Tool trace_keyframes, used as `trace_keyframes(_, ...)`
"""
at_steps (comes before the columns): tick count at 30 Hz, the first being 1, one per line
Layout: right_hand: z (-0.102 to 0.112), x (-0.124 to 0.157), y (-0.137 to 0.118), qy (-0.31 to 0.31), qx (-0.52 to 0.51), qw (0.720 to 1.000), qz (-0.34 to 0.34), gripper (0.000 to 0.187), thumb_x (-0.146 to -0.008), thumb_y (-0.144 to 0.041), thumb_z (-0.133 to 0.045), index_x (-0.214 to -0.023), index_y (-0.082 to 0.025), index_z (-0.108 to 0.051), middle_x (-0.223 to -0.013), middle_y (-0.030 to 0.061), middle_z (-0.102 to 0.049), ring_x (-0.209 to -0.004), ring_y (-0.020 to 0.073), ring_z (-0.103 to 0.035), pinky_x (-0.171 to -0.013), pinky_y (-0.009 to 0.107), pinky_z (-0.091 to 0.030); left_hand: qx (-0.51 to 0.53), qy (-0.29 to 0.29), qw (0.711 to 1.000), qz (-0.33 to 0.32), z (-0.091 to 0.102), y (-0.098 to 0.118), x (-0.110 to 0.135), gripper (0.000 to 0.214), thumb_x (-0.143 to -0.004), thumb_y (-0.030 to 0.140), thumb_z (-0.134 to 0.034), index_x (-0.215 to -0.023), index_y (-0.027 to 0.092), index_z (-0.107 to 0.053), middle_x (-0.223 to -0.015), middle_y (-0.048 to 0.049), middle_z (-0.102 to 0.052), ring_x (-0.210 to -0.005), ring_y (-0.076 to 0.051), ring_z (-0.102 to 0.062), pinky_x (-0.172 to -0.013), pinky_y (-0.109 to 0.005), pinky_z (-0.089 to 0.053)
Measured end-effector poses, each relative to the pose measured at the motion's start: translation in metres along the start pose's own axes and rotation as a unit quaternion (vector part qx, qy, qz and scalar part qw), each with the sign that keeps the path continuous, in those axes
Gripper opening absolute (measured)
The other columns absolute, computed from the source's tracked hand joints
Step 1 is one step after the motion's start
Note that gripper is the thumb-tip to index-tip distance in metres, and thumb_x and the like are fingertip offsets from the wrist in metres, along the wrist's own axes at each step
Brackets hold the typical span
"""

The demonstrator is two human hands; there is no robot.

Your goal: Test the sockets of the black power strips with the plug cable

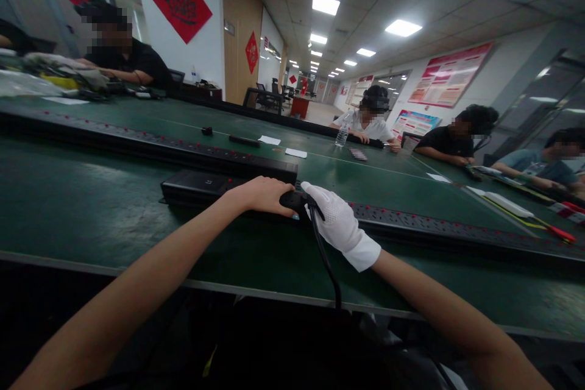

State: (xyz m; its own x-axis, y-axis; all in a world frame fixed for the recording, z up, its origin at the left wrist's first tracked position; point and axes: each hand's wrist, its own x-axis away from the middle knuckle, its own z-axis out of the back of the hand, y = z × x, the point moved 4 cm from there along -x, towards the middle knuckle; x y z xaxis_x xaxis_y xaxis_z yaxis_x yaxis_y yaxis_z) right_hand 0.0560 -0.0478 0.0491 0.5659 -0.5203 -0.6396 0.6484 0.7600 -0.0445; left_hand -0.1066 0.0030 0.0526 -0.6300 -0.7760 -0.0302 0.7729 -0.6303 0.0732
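Observation:
A long black power strip [425,225] with red switches or lights lies across the green table in front of me. My left hand [265,194], bare, is wrapped over its near section, fingers bent around the strip. Close beside it, my right hand [333,214] wears a white dotted glove and grips a black plug, mostly hidden by the fingers. From that plug a thick black cable [326,262] hangs down over the table's front edge. Whether the plug sits in a socket cannot be made out.
A second black power strip [137,143] runs just behind, to the left. Further back are a clear bottle [342,133], white papers [296,153] and a small black block [207,131]. Several people sit along the far side. The green table [192,250] ends close to me.

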Motion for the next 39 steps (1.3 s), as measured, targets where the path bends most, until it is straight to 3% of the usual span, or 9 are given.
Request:
trace_keyframes(8,0.000,-0.002,0.001,0.013,-0.007,1.000,0.002,0.044,-0.084,-0.020,-0.046,-0.128,-0.022,-0.041,-0.124,0.0054,-0.052,-0.113,0.0183,-0.049,-0.097,0.036,-0.041,-0.008,-0.002,1.000,-0.002,0.000,-0.001,-0.001,0.076,-0.065,0.074,-0.043,-0.122,0.025,-0.046,-0.115,-0.0074,-0.058,-0.098,-0.027,-0.057,-0.081,-0.035,-0.041)
trace_keyframes(18,-0.002,-0.013,0.005,-0.016,0.042,0.999,0.007,0.036,-0.086,-0.030,-0.046,-0.120,-0.020,-0.050,-0.113,0.0085,-0.059,-0.102,0.0190,-0.055,-0.088,0.033,-0.045,0.012,-0.005,1.000,0.002,-0.001,-0.001,0.000,0.075,-0.065,0.073,-0.044,-0.122,0.024,-0.046,-0.116,-0.0075,-0.058,-0.102,-0.026,-0.055,-0.083,-0.034,-0.039)
trace_keyframes(25,0.000,-0.015,0.008,-0.011,-0.037,0.999,0.004,0.034,-0.085,-0.031,-0.051,-0.118,-0.021,-0.053,-0.113,0.0065,-0.059,-0.103,0.0171,-0.055,-0.091,0.031,-0.044,0.007,-0.006,1.000,-0.004,0.000,-0.002,0.003,0.083,-0.064,0.076,-0.042,-0.129,0.025,-0.038,-0.121,-0.0083,-0.055,-0.104,-0.027,-0.054,-0.084,-0.035,-0.039)
trace_keyframes(28,0.007,-0.019,0.011,0.042,-0.105,0.993,-0.023,0.032,-0.083,-0.030,-0.052,-0.114,-0.022,-0.055,-0.114,0.0058,-0.059,-0.104,0.0172,-0.055,-0.092,0.033,-0.044,0.013,-0.009,1.000,0.005,-0.001,-0.004,0.003,0.090,-0.061,0.076,-0.044,-0.134,0.025,-0.031,-0.125,-0.0097,-0.052,-0.106,-0.028,-0.052,-0.086,-0.035,-0.038)
trace_keyframes(31,0.021,-0.030,0.023,0.133,-0.191,0.967,-0.107,0.030,-0.087,-0.030,-0.045,-0.114,-0.022,-0.055,-0.110,0.0047,-0.061,-0.092,0.0151,-0.060,-0.082,0.033,-0.050,0.014,-0.008,1.000,0.016,-0.002,-0.005,0.002,0.096,-0.059,0.077,-0.045,-0.136,0.022,-0.027,-0.128,-0.0123,-0.048,-0.109,-0.030,-0.050,-0.088,-0.036,-0.036)
trace_keyframes(33,0.025,-0.042,0.026,0.099,-0.226,0.961,-0.124,0.031,-0.087,-0.031,-0.043,-0.114,-0.023,-0.055,-0.105,0.0033,-0.063,-0.084,0.0137,-0.061,-0.076,0.031,-0.051,0.012,-0.004,1.000,0.017,-0.003,-0.007,0.002,0.096,-0.058,0.077,-0.046,-0.135,0.022,-0.028,-0.128,-0.0124,-0.048,-0.109,-0.030,-0.050,-0.089,-0.037,-0.035)
trace_keyframes(36,0.027,-0.056,0.021,0.049,-0.232,0.966,-0.104,0.027,-0.083,-0.031,-0.050,-0.106,-0.024,-0.060,-0.101,0.0012,-0.065,-0.085,0.0142,-0.062,-0.079,0.031,-0.050,0.016,-0.006,1.000,0.022,-0.002,-0.009,0.001,0.097,-0.057,0.078,-0.047,-0.134,0.022,-0.029,-0.122,-0.0126,-0.053,-0.104,-0.030,-0.054,-0.086,-0.037,-0.038)
trace_keyframes(39,0.016,-0.063,0.010,-0.074,-0.193,0.978,-0.043,0.026,-0.083,-0.029,-0.049,-0.104,-0.021,-0.061,-0.105,0.0015,-0.064,-0.097,0.0153,-0.059,-0.090,0.031,-0.045,0.035,-0.017,0.999,0.028,0.000,-0.011,0.002,0.095,-0.057,0.078,-0.047,-0.132,0.021,-0.034,-0.115,-0.0126,-0.058,-0.097,-0.029,-0.057,-0.081,-0.035,-0.041)
